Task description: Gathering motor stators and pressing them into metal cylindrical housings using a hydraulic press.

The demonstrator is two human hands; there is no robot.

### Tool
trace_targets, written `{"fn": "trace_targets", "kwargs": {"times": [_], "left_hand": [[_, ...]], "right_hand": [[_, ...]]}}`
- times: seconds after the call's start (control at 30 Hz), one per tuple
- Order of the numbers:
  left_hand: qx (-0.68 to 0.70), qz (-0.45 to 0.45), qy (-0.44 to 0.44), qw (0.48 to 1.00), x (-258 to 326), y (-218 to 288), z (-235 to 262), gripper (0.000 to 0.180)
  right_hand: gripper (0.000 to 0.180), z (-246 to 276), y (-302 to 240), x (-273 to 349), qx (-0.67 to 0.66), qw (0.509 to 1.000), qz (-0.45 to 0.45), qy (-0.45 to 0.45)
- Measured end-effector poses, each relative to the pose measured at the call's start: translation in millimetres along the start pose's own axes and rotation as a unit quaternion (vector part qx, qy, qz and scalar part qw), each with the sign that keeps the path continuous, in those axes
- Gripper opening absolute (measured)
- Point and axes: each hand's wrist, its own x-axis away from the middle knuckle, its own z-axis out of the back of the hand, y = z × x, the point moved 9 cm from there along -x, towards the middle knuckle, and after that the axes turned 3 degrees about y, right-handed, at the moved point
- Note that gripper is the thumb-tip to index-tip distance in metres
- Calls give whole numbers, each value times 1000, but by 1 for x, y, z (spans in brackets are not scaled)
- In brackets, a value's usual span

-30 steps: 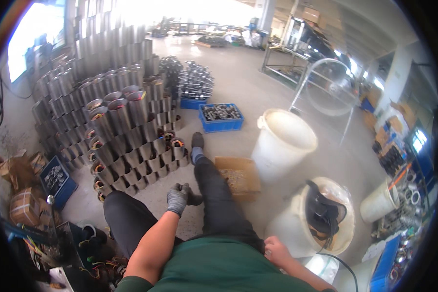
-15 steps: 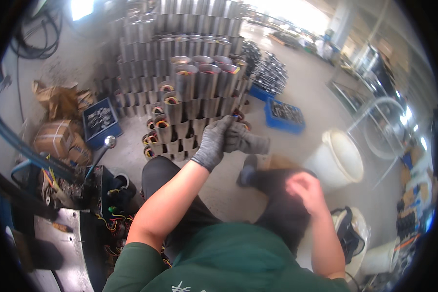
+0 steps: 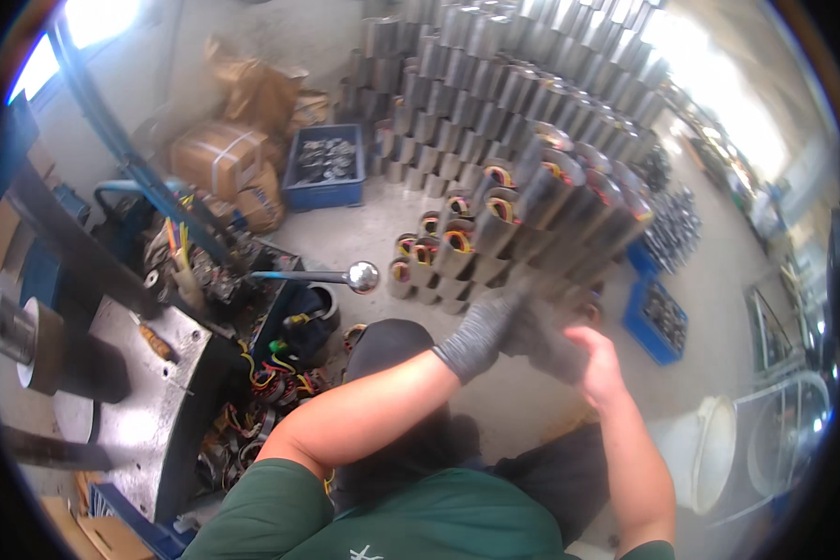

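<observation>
My left hand [image 3: 487,334] wears a dark grey knit glove and is closed around a second, loose grey work glove [image 3: 553,347]. My right hand [image 3: 600,371] is bare and meets the cuff end of that loose glove. Its thumb side shows, while the other fingers are hidden behind the glove or smeared, so whether they grip it or slip inside cannot be made out. Both hands are above my knees. Just beyond them stand stacked metal cylinders [image 3: 549,191], the nearer ones with coloured wires inside.
To the left is a machine with a metal plate [image 3: 149,373] and a ball-ended lever [image 3: 362,276]. A blue bin [image 3: 324,191] of metal parts sits by cardboard boxes [image 3: 217,161]. Another blue bin [image 3: 656,322] lies to the right, with a white bucket [image 3: 709,453] nearer.
The view has swung left toward the machine. My right hand has come up from beside my right thigh to the loose glove, which my left hand still holds.
</observation>
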Motion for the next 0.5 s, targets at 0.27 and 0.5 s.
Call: {"fn": "trace_targets", "kwargs": {"times": [0.27,0.5], "left_hand": [[-234,-209,140,939,25,20,82,45],[-398,-194,424,790,107,76,120,59]], "right_hand": [[14,-45,98,-74,-229,965,-123,40],[14,-182,20,-123,-19,966,75,-246]]}}
